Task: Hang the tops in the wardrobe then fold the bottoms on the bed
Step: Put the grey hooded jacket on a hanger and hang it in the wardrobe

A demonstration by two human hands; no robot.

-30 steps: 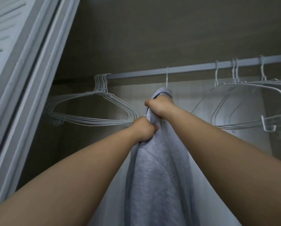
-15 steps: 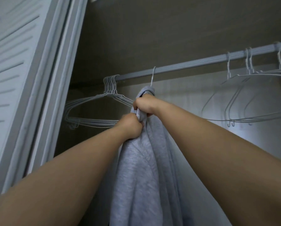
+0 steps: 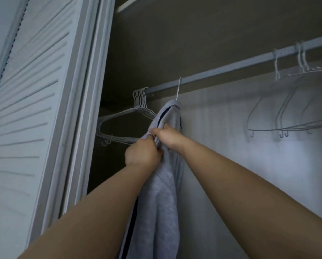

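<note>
- A white louvred wooden door [image 3: 31, 101] stands open at the left.
- A pale grey closet rod [image 3: 231, 67] runs under a dark brown ceiling panel [image 3: 203, 30].
- The white back wall [image 3: 231, 146] is dimly lit.

Dim, cool light inside, a brighter patch lower right (wide-angle bending at edges), slightly soft.

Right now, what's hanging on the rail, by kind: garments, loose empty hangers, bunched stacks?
Grey top on its hanger, gripped by both hands: 1
Bunched stack of empty hangers, left end: 1
Empty hangers on the right, by hooks showing: 3
Total: 5
</note>
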